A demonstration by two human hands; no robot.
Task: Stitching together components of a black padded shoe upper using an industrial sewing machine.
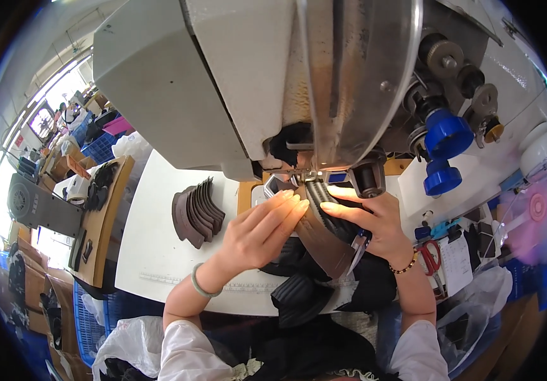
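Observation:
Under the head of a sewing machine point(324, 174) lies a brown curved piece point(324, 247) with a black ribbed piece point(325, 213) against it. My left hand point(257, 232) presses its fingertips, held together, onto the brown piece's left edge close to the needle area. On the right, my right hand point(378, 222) stretches two fingers over the black ribbed piece. A pair of thread snips point(360, 246) is tucked in that hand, blades pointing down toward me. More black ribbed material point(302, 298) hangs bunched over the table's near edge.
A fanned stack of brown curved pieces point(198, 213) sits on the white table point(153, 235), left of my hand. A ruler strip point(203, 284) runs along the near edge. Red-handled scissors point(431, 259) and a paper point(455, 263) lie right. Blue crates point(89, 320) stand lower left.

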